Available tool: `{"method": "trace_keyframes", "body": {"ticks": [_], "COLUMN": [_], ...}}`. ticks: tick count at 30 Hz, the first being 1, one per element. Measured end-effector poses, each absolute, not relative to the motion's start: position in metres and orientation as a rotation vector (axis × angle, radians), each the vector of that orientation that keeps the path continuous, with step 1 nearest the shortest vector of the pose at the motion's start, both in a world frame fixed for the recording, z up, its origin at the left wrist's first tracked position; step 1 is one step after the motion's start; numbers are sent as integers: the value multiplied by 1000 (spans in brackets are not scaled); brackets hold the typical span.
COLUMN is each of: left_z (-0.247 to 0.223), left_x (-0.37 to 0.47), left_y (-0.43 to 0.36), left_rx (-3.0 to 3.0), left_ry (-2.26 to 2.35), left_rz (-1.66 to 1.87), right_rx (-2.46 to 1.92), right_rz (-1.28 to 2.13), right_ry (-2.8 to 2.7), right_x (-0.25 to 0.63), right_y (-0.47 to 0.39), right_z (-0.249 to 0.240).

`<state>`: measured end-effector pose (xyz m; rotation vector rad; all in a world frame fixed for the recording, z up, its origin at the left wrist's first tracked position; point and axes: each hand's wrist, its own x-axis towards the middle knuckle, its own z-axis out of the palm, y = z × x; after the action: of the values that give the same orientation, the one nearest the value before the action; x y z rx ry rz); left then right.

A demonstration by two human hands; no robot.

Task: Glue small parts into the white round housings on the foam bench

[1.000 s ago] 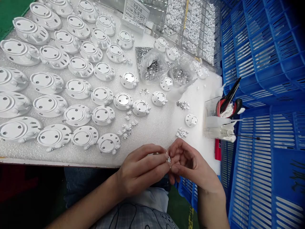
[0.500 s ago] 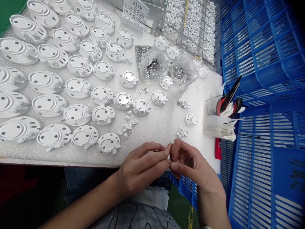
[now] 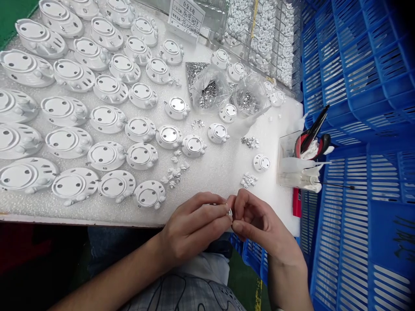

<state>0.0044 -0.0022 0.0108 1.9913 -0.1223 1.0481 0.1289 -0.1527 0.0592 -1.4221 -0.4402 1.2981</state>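
Observation:
My left hand is closed around a white plastic part at the table's front edge; only a sliver of its rim shows past the fingertips. Against that rim, my right hand has its thumb and fingers pinched. Whatever lies between them is hidden. Rows of white oval plastic parts, each with dark holes, cover the left of the table. Nearer my hands lie a small heap of tiny white pieces and a single round white part.
Clear bags of small metal pieces lie mid-table beside a translucent squeeze bottle. A clear holder with red-handled pliers stands right. Blue crates wall the right side. A labelled card stands at the back.
The view has shifted very slightly. Both hands keep nearly the same place and grip, with only a slight turn of the white part's visible rim.

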Motion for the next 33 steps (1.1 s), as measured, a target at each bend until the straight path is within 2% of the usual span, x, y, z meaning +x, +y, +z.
{"method": "trace_keyframes", "body": {"ticks": [6,18,24,29,33], "left_z": [17,19,17,16,16], "left_x": [7,8,7,6,7], "left_y": [-8,-7,-6,-3,-5], "left_rx": [1813,1736,1526,1611,1786], "left_ry": [94,167,108,67,95], "left_rz": [957,918,906,927,941], "right_rx": [-1451,-1443,-1624,-1746,-1769], "right_rz": [1080,953,633,273,-3], "right_ry": [-448,-488,-585,-798,-745], "right_x": [118,114,100,85,78], "right_y": [-158,-158,-153,-149,-148], "right_z": [48,42,35,24,14]}}
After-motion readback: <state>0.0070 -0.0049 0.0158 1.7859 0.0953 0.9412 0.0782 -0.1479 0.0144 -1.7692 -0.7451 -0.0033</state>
